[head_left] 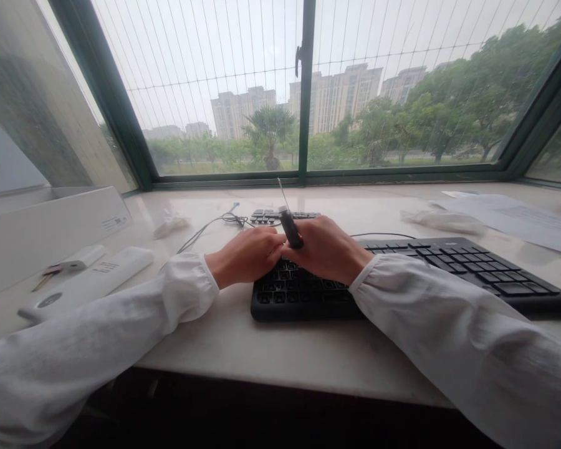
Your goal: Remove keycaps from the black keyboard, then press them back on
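Observation:
My two hands meet over the left part of a black keyboard (303, 310) lying on the pale sill. Many keycaps are off there, and bare key sockets show; the right part still carries its keys. My right hand (330, 246) is closed around a black-handled tool (290, 227) with a thin metal shaft or wire pointing up and away. My left hand (247, 254) has its fingers curled in, touching the right hand's fingers. Whatever the left fingertips hold, if anything, is hidden. Loose black keycaps (264, 216) lie in rows just behind my hands.
A dark cable (234, 218) is bunched left of the keycaps. At left are a white box (88, 212), a white flat device (116, 268) and keys (51, 270). Crumpled plastic bags (171, 223) and papers (509, 218) lie farther back. A window (303, 125) rises behind.

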Demonstrator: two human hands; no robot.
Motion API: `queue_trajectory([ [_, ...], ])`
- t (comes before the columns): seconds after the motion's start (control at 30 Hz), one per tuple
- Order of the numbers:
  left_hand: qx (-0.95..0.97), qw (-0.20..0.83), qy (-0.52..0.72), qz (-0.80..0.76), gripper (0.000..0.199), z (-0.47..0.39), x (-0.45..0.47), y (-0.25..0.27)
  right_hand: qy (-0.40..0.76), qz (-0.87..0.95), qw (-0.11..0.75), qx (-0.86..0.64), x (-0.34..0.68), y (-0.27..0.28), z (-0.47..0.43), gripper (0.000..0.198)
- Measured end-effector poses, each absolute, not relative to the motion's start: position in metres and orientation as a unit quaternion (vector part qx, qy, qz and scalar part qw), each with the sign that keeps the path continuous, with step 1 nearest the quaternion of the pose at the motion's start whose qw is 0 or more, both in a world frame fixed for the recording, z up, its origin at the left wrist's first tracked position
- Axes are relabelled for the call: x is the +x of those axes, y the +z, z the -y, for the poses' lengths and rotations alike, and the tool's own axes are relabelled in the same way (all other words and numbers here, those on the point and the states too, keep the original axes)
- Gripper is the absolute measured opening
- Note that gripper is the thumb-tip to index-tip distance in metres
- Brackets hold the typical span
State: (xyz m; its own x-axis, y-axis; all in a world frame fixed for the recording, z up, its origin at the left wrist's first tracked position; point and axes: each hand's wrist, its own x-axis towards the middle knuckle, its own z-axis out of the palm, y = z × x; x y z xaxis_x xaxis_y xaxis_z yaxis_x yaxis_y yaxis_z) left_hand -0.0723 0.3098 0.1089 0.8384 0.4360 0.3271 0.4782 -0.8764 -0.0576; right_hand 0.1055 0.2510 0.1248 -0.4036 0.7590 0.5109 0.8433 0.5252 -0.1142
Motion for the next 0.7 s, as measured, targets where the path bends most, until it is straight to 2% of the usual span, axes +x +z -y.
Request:
queue_trajectory([
  [0.1,-0.952,0.086,-0.153,0.25,0.029,-0.309,-0.072,0.11,-0.107,0.818,0.261,-0.501,0.114,0.129,-0.25,0.015],
  [0.2,-0.951,0.088,-0.159,0.249,0.031,-0.308,-0.072,0.109,-0.118,0.779,0.301,-0.537,0.12,0.133,-0.25,0.017],
  [0.43,-0.951,0.089,-0.156,0.251,0.028,-0.309,-0.072,0.108,-0.07,0.786,0.351,-0.505,0.11,0.127,-0.249,0.029],
  [0.7,-0.959,0.057,-0.164,0.225,0.027,-0.308,-0.073,0.111,-0.053,0.807,0.34,-0.48,0.109,0.116,-0.253,0.02],
])
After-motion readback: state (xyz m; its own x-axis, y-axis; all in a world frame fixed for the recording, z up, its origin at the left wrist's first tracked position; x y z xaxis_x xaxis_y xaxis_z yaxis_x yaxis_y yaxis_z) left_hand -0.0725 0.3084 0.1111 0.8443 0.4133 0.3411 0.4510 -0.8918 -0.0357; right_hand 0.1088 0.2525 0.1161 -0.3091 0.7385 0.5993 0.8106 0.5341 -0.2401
